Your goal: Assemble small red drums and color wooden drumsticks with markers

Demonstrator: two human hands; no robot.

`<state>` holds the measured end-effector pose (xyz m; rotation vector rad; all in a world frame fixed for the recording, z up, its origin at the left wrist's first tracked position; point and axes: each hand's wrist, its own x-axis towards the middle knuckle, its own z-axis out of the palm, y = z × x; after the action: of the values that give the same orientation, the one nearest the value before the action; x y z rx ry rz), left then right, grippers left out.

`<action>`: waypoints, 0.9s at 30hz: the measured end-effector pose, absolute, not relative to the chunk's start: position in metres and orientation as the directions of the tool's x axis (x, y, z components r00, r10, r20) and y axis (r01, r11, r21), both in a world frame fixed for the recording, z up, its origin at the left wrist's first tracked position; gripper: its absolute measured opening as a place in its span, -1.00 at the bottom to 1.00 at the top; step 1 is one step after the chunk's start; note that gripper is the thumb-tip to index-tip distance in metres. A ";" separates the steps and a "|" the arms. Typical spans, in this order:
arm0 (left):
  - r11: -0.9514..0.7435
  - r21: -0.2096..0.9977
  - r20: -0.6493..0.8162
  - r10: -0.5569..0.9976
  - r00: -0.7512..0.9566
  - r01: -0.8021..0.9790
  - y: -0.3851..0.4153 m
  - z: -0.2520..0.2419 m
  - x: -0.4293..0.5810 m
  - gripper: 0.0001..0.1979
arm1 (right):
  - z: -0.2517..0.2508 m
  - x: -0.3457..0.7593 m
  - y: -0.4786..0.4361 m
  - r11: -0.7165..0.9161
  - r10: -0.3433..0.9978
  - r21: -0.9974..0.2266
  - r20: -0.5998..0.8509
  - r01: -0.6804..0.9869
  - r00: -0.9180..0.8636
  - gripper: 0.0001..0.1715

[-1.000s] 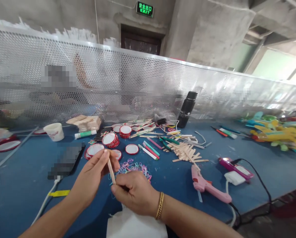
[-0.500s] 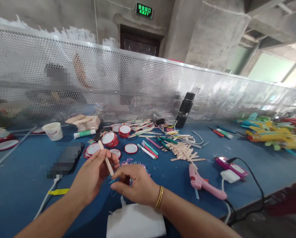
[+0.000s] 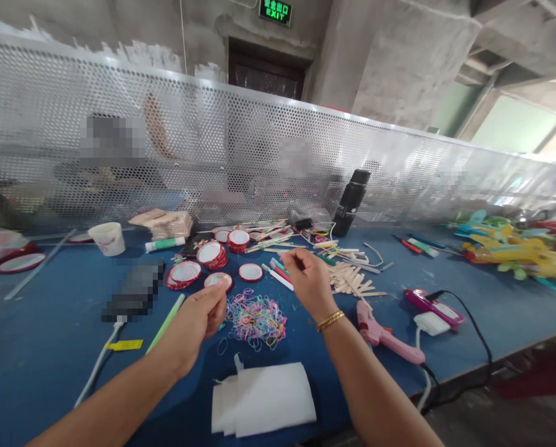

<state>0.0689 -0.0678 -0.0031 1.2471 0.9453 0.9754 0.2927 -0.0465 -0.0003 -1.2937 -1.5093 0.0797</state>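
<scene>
My left hand (image 3: 205,313) is closed, thumb pressed over curled fingers, above the table beside the rubber bands. Whatever lies inside its grip is hidden; no wooden stick shows clearly there. My right hand (image 3: 309,280), with a gold bracelet (image 3: 330,321) at the wrist, reaches over the markers (image 3: 280,276), its fingers bent together at their far end. I cannot make out what is between those fingertips. Colourful small rubber bands (image 3: 256,320) lie in a loose heap between the hands. Behind them are round red-rimmed white discs (image 3: 250,272), some stacked. A pile of wooden craft sticks (image 3: 352,279) is right of my right hand.
A folded white cloth (image 3: 273,400) lies in front. On the right are a pink glue gun (image 3: 389,341) and a magenta device (image 3: 433,309) with cables. A black bottle (image 3: 351,205), a paper cup (image 3: 107,239) and a dark phone (image 3: 135,290) stand or lie around. A perforated metal screen (image 3: 259,149) rises behind.
My right hand has left the wooden stick held in my left hand and moved up and right to the markers. My left hand has turned, and the stick no longer shows clearly.
</scene>
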 end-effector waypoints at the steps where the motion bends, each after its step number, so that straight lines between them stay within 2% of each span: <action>1: 0.053 0.997 -0.033 0.950 0.312 -0.054 -0.069 -0.004 0.069 -0.41 | 0.000 0.299 -0.043 0.328 0.748 -0.597 0.637 0.732 0.184 -0.66; 3: 0.033 0.999 -0.018 0.951 0.308 -0.042 -0.069 -0.005 0.070 -0.40 | -0.003 0.308 -0.038 0.170 0.811 -0.473 0.565 0.865 0.150 -0.72; 6: 0.024 0.998 -0.003 0.953 0.302 -0.065 -0.067 -0.007 0.070 -0.39 | -0.009 0.314 -0.032 0.035 0.880 -0.329 0.458 0.944 0.127 -0.78; 10: 0.090 0.986 -0.039 0.945 0.325 -0.143 -0.064 -0.010 0.072 -0.46 | -0.021 0.312 -0.025 -0.038 0.921 -0.264 0.365 0.964 0.136 -0.79; 14: 0.122 0.968 -0.043 0.941 0.335 -0.218 -0.065 -0.014 0.073 -0.66 | -0.031 0.309 -0.021 -0.098 0.946 -0.200 0.286 0.975 0.154 -0.82; 19: 0.099 0.966 -0.006 0.934 0.358 -0.240 -0.069 -0.014 0.072 -0.74 | -0.038 0.304 -0.019 -0.151 0.948 -0.172 0.255 0.974 0.192 -0.80; 27: 0.099 0.980 -0.031 0.933 0.357 -0.173 -0.070 -0.009 0.072 -0.61 | -0.033 0.303 -0.027 -0.177 0.922 -0.251 0.295 0.952 0.249 -0.79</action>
<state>0.0722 -0.0703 -0.0088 1.1741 0.8411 0.9801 0.3032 -0.0267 -0.0328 -2.1488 -1.7149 -0.1063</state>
